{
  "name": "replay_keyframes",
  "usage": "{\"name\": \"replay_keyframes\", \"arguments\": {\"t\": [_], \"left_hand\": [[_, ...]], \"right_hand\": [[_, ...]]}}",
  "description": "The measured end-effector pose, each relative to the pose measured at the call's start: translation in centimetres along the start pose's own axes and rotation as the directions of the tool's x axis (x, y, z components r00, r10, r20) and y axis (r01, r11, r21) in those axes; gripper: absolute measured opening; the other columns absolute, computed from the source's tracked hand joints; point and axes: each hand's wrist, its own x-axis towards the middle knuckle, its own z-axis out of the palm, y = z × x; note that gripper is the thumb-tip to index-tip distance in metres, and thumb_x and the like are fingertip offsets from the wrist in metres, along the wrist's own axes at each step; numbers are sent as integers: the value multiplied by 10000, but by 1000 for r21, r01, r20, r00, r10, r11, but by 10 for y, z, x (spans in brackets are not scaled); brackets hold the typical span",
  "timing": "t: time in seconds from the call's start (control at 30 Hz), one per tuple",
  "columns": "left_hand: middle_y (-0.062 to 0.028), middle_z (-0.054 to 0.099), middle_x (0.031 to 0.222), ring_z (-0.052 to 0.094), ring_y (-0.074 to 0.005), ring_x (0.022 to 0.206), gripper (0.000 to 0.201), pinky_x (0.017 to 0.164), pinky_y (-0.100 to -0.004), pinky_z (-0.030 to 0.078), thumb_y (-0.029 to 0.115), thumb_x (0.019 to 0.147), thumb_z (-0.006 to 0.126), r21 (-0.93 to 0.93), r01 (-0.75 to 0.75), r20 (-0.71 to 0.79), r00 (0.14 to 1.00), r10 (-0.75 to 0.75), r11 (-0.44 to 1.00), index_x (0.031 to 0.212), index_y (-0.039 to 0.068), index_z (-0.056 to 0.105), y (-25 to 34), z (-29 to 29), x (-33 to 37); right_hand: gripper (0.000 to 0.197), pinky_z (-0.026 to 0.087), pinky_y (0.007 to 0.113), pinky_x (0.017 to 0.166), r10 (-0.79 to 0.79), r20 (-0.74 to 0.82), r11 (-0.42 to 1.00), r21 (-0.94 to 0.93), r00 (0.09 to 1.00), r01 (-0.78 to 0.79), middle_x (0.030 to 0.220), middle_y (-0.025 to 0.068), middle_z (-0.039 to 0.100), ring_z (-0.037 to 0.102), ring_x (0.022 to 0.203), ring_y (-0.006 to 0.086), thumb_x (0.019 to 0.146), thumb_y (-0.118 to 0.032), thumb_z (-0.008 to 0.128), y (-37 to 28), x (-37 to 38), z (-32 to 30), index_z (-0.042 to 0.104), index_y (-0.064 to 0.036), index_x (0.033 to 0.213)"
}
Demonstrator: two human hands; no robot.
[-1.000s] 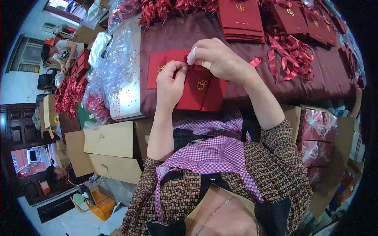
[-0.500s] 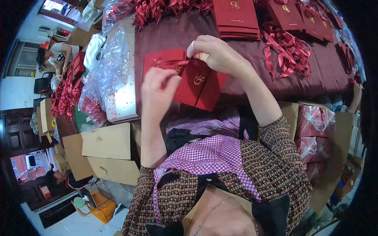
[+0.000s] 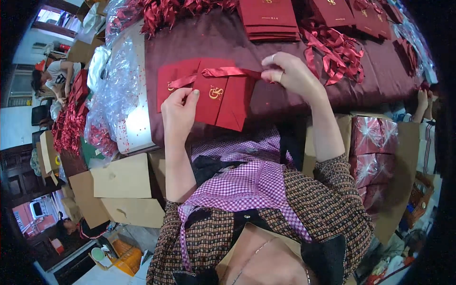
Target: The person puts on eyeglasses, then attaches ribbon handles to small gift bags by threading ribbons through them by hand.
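A red paper gift bag (image 3: 231, 97) with a gold emblem lies on the dark cloth in front of me, overlapping another red piece (image 3: 166, 73) at its left. Across its upper part runs a shiny red ribbon (image 3: 228, 71), pulled out toward the right. My right hand (image 3: 297, 76) pinches that ribbon's right end between thumb and fingers, just off the bag's edge. My left hand (image 3: 178, 111) is closed in a pinch at the bag's left side, beside the ribbon's shorter end (image 3: 184, 81). What sits between its fingertips is hard to see.
Stacked red bags (image 3: 268, 19) stand at the table's far side, with loose red ribbons (image 3: 335, 54) beside them. Clear plastic wrap (image 3: 111, 80) lies left. Open cardboard boxes (image 3: 126, 175) flank me; the right one holds wrapped red packs (image 3: 375, 147). Another person (image 3: 57, 78) sits far left.
My right hand has moved right, away from the bag, drawing the ribbon out straight. My left hand has come down slightly and now pinches at the bag's left side.
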Motion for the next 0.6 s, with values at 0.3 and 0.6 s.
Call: {"name": "replay_keyframes", "arguments": {"t": [0.3, 0.6], "left_hand": [[-106, 630, 646, 565, -125, 588, 193, 571, -311, 451, 156, 868, 680, -46, 3, -18, 1000, -3, 999, 905, -33, 684, -11, 5, 6], [-45, 638, 691, 540, -78, 646, 208, 594, -277, 444, 125, 883, 658, -207, 41, -11, 999, -45, 977, 968, -64, 677, -18, 8, 13]], "right_hand": [[151, 481, 259, 747, 132, -95, 943, 320, 987, -96, 936, 36, 657, 581, 798, 105, 888, -104, 670, -13, -13, -7, 653, -19, 1011], [299, 528, 310, 853, -106, 72, 409, 912, 992, -23, 1056, 79, 671, 637, 919, 143, 870, -89, 681, -32, -26, 2, 649, 36, 1139]]}}
